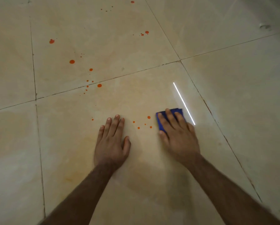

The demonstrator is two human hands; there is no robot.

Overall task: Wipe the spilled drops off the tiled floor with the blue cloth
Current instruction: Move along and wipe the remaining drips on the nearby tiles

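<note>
Dozens of orange drops [72, 61] are scattered across the tiled floor [233, 95], and most of them sit far out on the left and up ahead, well clear of both hands. Moving in, the left hand [111, 142] is planted flat on the tile, fingers straight and together, holding nothing; it looks like a brace. Good place for it, though one small drop [92, 119] lies just off its little finger. Between the hands sits a small cluster of drops [144, 124], the nearest one just beside the cloth's edge. Then the right hand [176, 135] presses the folded blue cloth [160, 123] down on the floor with spread, fairly straight fingers, thumb along its near edge. The sensible play from here, I'd judge: keep the palm weight over the cloth, sweep left through that cluster in one pass, and lift rather than drag back, so the orange doesn't smear. A faint orange tint already shows on the tile near the hands. The far drops will call for a longer reach.
</note>
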